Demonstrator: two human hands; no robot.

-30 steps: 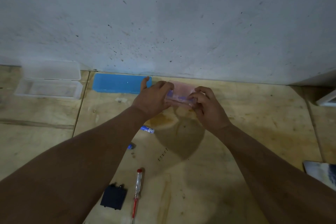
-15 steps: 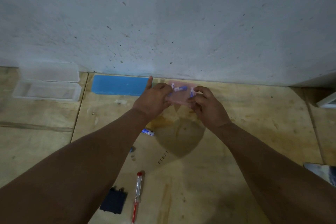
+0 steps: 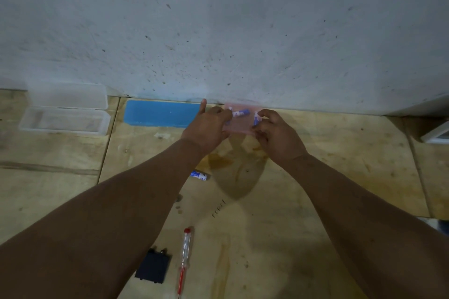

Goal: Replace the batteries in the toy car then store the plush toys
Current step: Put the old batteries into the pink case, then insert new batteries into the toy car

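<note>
A small pink see-through box (image 3: 239,124) lies on the wooden floor against the wall, with blue-and-white batteries (image 3: 240,112) inside. My left hand (image 3: 206,128) grips its left side and my right hand (image 3: 277,133) grips its right side. One loose blue-and-white battery (image 3: 199,175) rests on the floor below my left wrist. A dark battery cover (image 3: 152,267) sits near the bottom, with a red-handled screwdriver (image 3: 184,255) just right of it. Several tiny screws (image 3: 218,209) lie in a row. No toy car or plush toy shows.
A flat blue lid (image 3: 160,113) lies by the wall left of the pink box. A clear open plastic case (image 3: 65,109) stands at the far left. A white object (image 3: 437,133) sits at the right edge. The grey wall closes the far side.
The pink box has moved from being lifted and tilted in my hands down toward the wall, lying flat now; the batteries inside have spread apart.
</note>
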